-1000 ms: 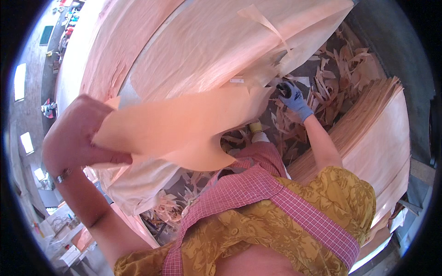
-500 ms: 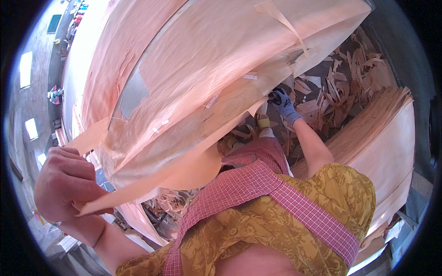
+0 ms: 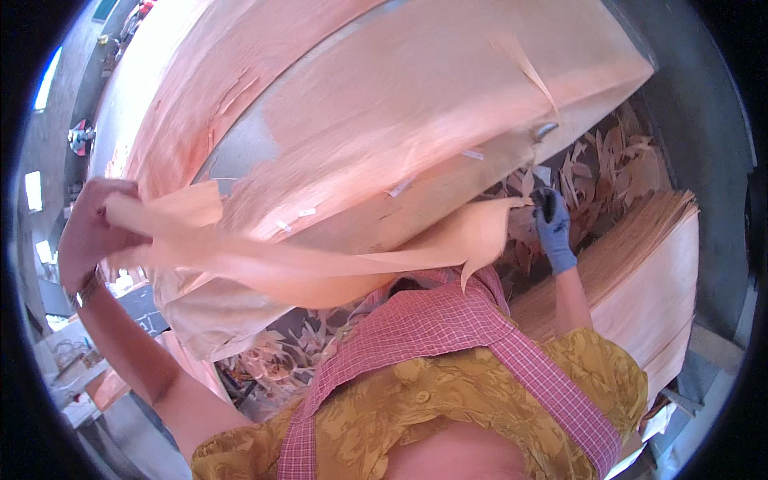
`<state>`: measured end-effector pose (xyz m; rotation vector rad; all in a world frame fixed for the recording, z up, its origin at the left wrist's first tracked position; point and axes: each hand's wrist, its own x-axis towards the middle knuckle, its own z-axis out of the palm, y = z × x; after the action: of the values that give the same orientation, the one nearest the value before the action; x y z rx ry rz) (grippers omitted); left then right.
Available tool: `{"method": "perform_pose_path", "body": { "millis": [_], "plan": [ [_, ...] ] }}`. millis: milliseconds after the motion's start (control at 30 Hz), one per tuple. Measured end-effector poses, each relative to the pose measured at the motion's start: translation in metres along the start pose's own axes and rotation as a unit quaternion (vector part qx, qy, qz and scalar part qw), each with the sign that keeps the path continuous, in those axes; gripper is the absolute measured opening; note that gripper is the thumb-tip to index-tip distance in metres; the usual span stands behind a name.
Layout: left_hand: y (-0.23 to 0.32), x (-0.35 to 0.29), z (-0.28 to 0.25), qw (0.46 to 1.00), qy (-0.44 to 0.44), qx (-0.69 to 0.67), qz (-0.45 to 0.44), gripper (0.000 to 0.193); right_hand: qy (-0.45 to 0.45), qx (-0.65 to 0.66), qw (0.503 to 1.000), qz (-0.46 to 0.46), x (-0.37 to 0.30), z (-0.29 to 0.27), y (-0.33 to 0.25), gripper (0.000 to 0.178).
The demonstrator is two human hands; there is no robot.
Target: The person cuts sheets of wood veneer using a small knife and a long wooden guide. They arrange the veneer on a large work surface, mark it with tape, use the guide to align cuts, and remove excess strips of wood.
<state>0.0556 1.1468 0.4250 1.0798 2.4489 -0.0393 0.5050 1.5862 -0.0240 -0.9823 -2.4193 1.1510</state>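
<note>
A long, thin strip of wood veneer (image 3: 320, 276) hangs in a curve in front of my body, with torn, ragged ends. My bare left hand (image 3: 90, 228) is closed around its left end, slightly smeared by motion. My right hand (image 3: 554, 234), in a grey-blue glove with dark fingertips, pinches the narrow far-right tip of the strip. Behind the strip lies a broad stack of pale veneer sheets (image 3: 384, 104). The top sheets have torn edges and several small white tape pieces (image 3: 400, 187).
Torn veneer scraps (image 3: 604, 172) litter the floor beyond my right hand, and more scraps (image 3: 276, 356) lie below the strip at left. Another tall stack of veneer (image 3: 632, 276) stands close on my right. A grey wall (image 3: 704, 144) bounds the far right.
My left hand has risen, bringing the strip's left end up. My right hand has moved right, away from the sheet edge, and the strip now stretches between both hands.
</note>
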Motion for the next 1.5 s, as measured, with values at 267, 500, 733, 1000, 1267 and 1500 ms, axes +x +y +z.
{"method": "perform_pose_path", "body": {
  "millis": [267, 500, 733, 1000, 1267, 1500],
  "plan": [
    [-0.204, 0.024, 0.061, 0.956, 0.070, -0.263, -0.108, 0.027, -0.013, -0.149, 0.983, -0.103, 0.041, -0.025, -0.150, 0.028],
    [-0.305, 0.047, 0.114, 0.910, 0.034, -0.394, -0.121, 0.029, -0.145, 0.114, 0.982, 0.044, 0.024, 0.012, -0.195, 0.070],
    [-0.333, 0.051, 0.145, 0.878, 0.060, -0.454, -0.137, 0.034, -0.059, -0.182, 0.977, -0.091, 0.059, 0.093, -0.179, 0.077],
    [-0.331, 0.031, 0.151, 0.915, 0.069, -0.354, -0.179, 0.027, -0.056, -0.158, 0.986, -0.021, 0.053, 0.087, -0.157, 0.050],
    [-0.368, 0.007, 0.227, 0.875, 0.081, -0.423, -0.223, 0.022, -0.116, -0.223, 0.968, -0.021, 0.074, 0.031, -0.281, 0.028],
    [-0.442, -0.029, 0.293, 0.838, -0.014, -0.438, -0.325, 0.026, -0.090, -0.371, 0.873, -0.304, 0.202, 0.133, -0.374, 0.027]
  ]
}}
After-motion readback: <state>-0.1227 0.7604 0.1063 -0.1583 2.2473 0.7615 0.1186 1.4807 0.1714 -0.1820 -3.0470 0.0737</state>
